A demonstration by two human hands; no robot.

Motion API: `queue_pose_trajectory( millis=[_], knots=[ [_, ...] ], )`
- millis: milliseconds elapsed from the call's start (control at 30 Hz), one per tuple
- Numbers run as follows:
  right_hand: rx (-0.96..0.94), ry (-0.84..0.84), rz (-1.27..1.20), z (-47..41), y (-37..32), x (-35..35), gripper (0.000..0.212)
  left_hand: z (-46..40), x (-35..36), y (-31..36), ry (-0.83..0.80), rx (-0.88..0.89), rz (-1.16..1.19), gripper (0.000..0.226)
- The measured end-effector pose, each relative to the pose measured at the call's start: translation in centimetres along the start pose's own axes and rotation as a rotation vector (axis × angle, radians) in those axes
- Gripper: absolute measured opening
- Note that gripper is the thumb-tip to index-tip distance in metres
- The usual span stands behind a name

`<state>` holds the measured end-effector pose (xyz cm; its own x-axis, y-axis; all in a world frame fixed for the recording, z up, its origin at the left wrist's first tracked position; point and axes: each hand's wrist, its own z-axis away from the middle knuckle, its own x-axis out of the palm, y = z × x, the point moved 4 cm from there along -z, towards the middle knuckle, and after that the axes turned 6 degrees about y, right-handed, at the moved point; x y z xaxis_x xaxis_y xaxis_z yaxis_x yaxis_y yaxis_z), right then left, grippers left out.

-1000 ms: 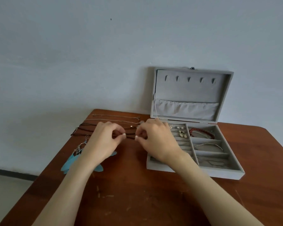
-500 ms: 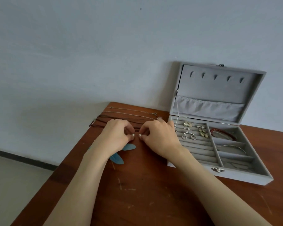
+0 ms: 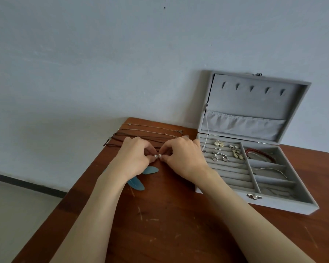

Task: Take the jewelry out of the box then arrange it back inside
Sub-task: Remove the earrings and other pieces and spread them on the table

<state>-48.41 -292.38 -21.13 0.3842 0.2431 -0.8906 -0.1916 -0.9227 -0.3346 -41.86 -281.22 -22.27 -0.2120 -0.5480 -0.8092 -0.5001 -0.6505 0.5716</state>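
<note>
Both hands, left (image 3: 134, 158) and right (image 3: 180, 156), still pinching the dark cord necklace (image 3: 120, 140) on bench (image 3: 169, 224), fingertips closer than before. Jewelry box (image 3: 254, 168) open at right, unmoved.

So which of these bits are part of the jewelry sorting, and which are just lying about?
Part of the job:
grey jewelry box
earrings
red bead bracelet
dark cord necklace
thin chain necklaces
blue feather earrings

Just there:
wooden table
wall
</note>
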Motion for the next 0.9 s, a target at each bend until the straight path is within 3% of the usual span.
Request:
queue_pose_trajectory(
  millis=[300,500,667,800,900],
  knots=[
    [-0.035,0.068,-0.14,1.4,0.4,-1.9,0.026,0.5,-0.9,1.0,0.054,0.043,0.06,0.021],
    [0.067,0.22,-0.34,3.2,4.7,-6.2,0.007,1.6,-0.4,5.9,0.157,0.21,0.212,0.021],
    [0.234,0.216,-0.176,3.1,10.5,-8.0,0.009,0.3,2.1,10.7,0.165,0.328,0.19,0.021],
    [0.266,0.15,0.025,2.5,12.3,-7.2,0.025,-2.0,4.4,12.7,0.242,0.297,-0.105,0.024],
    [0.231,0.108,0.115,2.0,12.5,-6.6,0.032,-2.7,6.2,13.2,0.214,0.271,-0.227,0.027]
  ],
)
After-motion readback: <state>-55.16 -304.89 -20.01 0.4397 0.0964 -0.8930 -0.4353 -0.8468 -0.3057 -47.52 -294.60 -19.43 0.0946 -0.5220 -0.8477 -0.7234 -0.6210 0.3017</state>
